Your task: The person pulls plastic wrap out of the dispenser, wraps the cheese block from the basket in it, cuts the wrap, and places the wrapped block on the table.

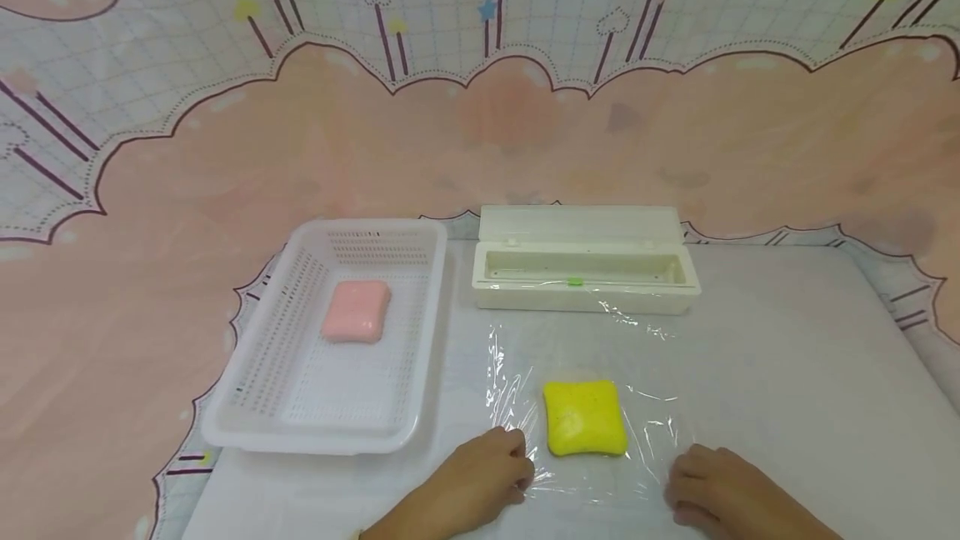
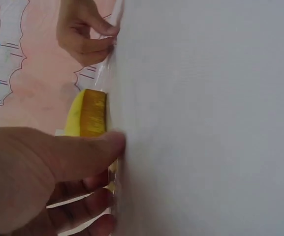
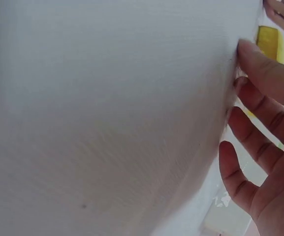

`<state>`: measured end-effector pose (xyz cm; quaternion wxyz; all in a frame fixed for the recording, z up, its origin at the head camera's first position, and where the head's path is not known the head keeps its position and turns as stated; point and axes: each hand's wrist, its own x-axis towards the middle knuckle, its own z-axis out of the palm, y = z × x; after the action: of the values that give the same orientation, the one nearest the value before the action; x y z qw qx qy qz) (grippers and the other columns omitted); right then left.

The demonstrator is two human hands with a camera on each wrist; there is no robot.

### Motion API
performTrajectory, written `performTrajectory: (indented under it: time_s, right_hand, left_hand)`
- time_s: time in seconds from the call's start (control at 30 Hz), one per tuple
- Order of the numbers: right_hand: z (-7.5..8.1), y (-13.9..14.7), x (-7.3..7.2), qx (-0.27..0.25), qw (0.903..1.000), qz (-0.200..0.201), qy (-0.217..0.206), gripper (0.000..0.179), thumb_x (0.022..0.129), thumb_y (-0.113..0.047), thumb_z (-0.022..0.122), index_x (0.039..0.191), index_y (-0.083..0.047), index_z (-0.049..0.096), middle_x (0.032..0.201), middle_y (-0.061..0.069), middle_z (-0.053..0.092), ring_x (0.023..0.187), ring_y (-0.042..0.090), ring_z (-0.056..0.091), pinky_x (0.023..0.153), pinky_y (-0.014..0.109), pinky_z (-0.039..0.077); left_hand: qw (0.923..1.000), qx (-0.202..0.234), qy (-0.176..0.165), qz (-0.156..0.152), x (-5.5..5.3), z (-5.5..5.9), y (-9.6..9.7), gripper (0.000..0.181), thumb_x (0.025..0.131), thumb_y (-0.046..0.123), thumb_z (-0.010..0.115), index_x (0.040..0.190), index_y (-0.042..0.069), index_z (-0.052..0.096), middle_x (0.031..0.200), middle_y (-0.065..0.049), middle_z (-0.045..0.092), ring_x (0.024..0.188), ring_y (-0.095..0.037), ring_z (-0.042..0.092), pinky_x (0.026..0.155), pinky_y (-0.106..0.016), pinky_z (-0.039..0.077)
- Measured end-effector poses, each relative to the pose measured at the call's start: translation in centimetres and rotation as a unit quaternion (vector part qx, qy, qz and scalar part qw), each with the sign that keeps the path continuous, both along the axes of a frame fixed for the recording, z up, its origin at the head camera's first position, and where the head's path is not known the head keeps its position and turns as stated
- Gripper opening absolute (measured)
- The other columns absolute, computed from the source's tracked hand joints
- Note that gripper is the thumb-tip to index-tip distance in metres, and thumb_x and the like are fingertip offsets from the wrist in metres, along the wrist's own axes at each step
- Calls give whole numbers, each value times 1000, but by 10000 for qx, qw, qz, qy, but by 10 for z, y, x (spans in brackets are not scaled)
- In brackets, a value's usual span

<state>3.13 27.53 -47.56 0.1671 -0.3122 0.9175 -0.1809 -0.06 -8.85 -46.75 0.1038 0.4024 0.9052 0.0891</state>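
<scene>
A yellow, pillow-shaped square block (image 1: 585, 419), much like a bar of soap, lies on a sheet of clear cling film (image 1: 510, 373) spread over the table. My left hand (image 1: 487, 473) is at the film's near left corner, pinching its edge between thumb and fingers. Across from it, my right hand (image 1: 720, 486) pinches the near right edge, its thumb and forefinger (image 2: 95, 42) meeting at the film in the left wrist view. The film runs back to a long white dispenser box (image 1: 585, 300) whose lid stands raised.
On the left stands a white perforated plastic basket (image 1: 431, 340) holding a pink square block (image 1: 356, 312) of similar shape. A small green piece (image 1: 575, 282) sits on the dispenser's front edge. Behind the white-covered table (image 1: 787, 357) hangs a patterned cloth (image 1: 585, 140).
</scene>
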Motion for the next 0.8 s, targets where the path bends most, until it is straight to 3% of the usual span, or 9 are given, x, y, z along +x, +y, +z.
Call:
performTrajectory:
  time_s: [0.17,0.27,0.37,0.5,0.67,0.8]
  right_hand:
    - [0,-2,-3,-64,9995,178,237,5,92,-40,74,95,-42,70,97,-29,57,84,-4,49,75,23,54]
    - [3,-2,-4,-90,9991,114,393,6,93,-38,73,96,-41,69,94,-30,56,84,-5,50,73,24,52]
    - [12,-2,-4,213,9982,-519,-198,5,95,-46,69,99,-45,66,89,-32,52,81,-7,45,72,22,50]
    - [23,-4,-7,739,9865,-1272,-718,13,94,-58,64,102,-48,65,88,-34,53,81,-6,44,76,22,53]
    - [27,-7,-15,878,9864,-1378,-188,14,95,-46,69,108,-42,67,89,-35,56,79,-6,44,78,22,54]
    - [25,-11,-22,694,9856,-1497,381,10,95,-34,71,104,-32,66,78,-30,52,71,-5,42,70,22,49]
  left_hand:
    - [9972,58,708,-243,1,-2,-3,13,88,31,78,83,31,67,88,16,53,80,-2,48,68,-13,39]
    - [9963,12,821,-235,0,0,-5,10,90,29,75,86,29,66,86,15,54,77,-3,50,66,-15,39]
    - [9966,48,811,-100,-2,7,-6,7,92,27,74,90,28,68,84,15,57,76,-4,52,66,-16,39]
    - [9956,224,900,104,-8,16,-6,8,92,25,74,91,27,67,82,15,59,76,-6,54,65,-16,37]
    - [9914,520,1186,209,-14,16,-6,14,90,20,76,90,23,62,83,13,60,76,-8,54,64,-17,36]
    - [9901,695,1144,429,-17,9,-4,14,91,13,73,92,19,60,85,10,59,74,-9,53,63,-18,39]
